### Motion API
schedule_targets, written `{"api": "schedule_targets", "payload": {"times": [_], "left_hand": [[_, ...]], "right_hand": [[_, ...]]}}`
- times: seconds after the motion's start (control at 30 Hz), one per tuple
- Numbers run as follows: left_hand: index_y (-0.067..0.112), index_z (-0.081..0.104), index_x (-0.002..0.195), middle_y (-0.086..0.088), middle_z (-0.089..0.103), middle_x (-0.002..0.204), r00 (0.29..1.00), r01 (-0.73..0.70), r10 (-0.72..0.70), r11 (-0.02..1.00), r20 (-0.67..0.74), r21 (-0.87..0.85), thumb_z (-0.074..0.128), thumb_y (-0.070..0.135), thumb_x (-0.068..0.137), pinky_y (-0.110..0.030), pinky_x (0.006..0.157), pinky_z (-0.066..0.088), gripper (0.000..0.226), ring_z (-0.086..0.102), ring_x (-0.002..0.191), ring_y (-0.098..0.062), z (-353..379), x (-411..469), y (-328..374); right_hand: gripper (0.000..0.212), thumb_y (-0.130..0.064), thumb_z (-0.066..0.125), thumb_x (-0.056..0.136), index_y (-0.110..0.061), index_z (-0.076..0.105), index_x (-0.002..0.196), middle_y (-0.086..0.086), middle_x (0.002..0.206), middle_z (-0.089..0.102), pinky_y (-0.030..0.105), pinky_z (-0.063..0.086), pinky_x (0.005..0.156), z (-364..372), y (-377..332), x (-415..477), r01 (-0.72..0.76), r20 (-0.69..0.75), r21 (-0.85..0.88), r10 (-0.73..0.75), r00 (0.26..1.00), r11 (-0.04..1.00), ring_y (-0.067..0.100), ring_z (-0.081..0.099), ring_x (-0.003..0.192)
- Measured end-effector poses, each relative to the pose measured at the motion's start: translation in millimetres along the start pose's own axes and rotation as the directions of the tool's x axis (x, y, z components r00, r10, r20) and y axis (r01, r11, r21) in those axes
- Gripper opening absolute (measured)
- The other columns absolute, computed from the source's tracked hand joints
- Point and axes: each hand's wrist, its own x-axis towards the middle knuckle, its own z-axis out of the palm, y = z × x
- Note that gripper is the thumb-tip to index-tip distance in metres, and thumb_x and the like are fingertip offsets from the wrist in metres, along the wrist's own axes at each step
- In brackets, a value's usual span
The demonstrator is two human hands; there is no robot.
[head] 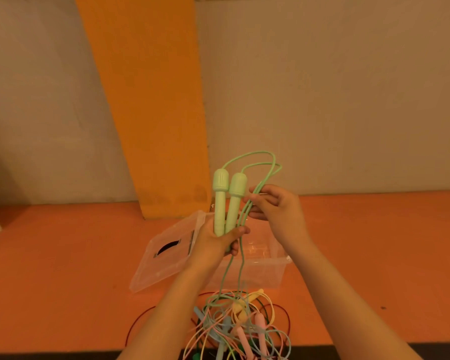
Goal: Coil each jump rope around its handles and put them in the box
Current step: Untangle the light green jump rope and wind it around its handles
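The table [63,268] is flat orange, backed by a pale wall [348,100] with a broad orange band [151,100]. A clear box [265,274] stands open at mid-table. Its lid [164,255] leans against the box's left side. Above the box, the left hand [216,245] grips both green handles [226,203] upright, side by side. The right hand [278,206] pinches the green cord [260,157] just beside them. The cord hangs down to a pile of ropes [244,323] at the table's near edge.

An orange bench [63,255] spans the view below a pale wall [348,100]. A broad orange stripe [151,113] runs down the wall to the bench's far edge, left of centre.
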Motion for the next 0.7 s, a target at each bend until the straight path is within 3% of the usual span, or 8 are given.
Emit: {"api": "schedule_targets", "payload": {"times": [0.1,0.2,0.33,0.43,0.53,0.7], "left_hand": [[0.007,0.056,0.109,-0.005,0.070,0.073,0.998,0.000,-0.002,1.000,-0.067,-0.029,0.063,-0.001,0.089,-0.020,0.044,0.042,0.023,0.049,0.045,-0.010,0,2,-1],[0.009,0.060,0.101,-0.006,0.068,0.072,0.992,-0.011,-0.007,0.990,-0.126,-0.142,0.061,-0.002,0.089,-0.020,0.044,0.042,0.016,0.048,0.046,-0.010,-3,7,3],[0.000,0.057,0.096,-0.004,0.068,0.068,0.987,-0.034,-0.012,0.960,-0.161,-0.278,0.058,-0.002,0.091,-0.018,0.044,0.043,0.005,0.049,0.046,-0.009,-8,10,11],[0.001,0.059,0.087,-0.007,0.064,0.069,0.987,-0.040,-0.012,0.945,-0.158,-0.324,0.057,-0.003,0.090,-0.018,0.044,0.043,0.006,0.050,0.047,-0.008,-7,9,16],[-0.001,0.058,0.089,-0.008,0.062,0.069,0.993,-0.025,-0.014,0.941,-0.114,-0.339,0.056,-0.003,0.090,-0.019,0.044,0.043,0.003,0.049,0.047,-0.008,-5,6,19],[0.001,0.059,0.086,-0.010,0.057,0.070,0.998,0.012,-0.032,0.924,-0.047,-0.383,0.056,-0.002,0.090,-0.019,0.043,0.041,0.006,0.047,0.046,-0.008,-6,3,20]], "right_hand": [[0.013,-0.008,0.063,0.089,-0.020,0.066,0.085,-0.003,0.071,0.072,0.023,0.055,0.062,-3,7,0,-0.027,0.018,-0.065,0.028,0.999,0.998,0.011,0.070,0.070],[0.011,-0.020,0.073,0.082,-0.029,0.068,0.086,-0.006,0.078,0.073,0.031,0.056,0.077,-10,19,0,0.000,0.094,-0.268,0.026,0.995,0.963,0.011,0.070,0.080],[0.029,-0.015,0.077,0.077,-0.013,0.069,0.105,0.000,0.095,0.071,0.025,0.054,0.087,-10,32,-9,0.049,0.307,-0.468,0.110,0.945,0.882,0.010,0.068,0.090],[0.033,-0.012,0.078,0.077,-0.008,0.068,0.108,0.005,0.099,0.070,0.028,0.054,0.089,-5,44,-18,0.020,0.363,-0.473,0.174,0.915,0.881,0.014,0.068,0.093],[0.027,-0.008,0.075,0.079,-0.016,0.066,0.103,0.006,0.098,0.070,0.037,0.052,0.092,4,54,-22,0.004,0.381,-0.431,0.178,0.907,0.903,0.019,0.068,0.094],[0.025,-0.010,0.071,0.083,-0.030,0.066,0.098,0.000,0.100,0.073,0.037,0.052,0.089,10,59,-23,0.049,0.334,-0.455,0.119,0.935,0.889,0.012,0.068,0.095]]}}
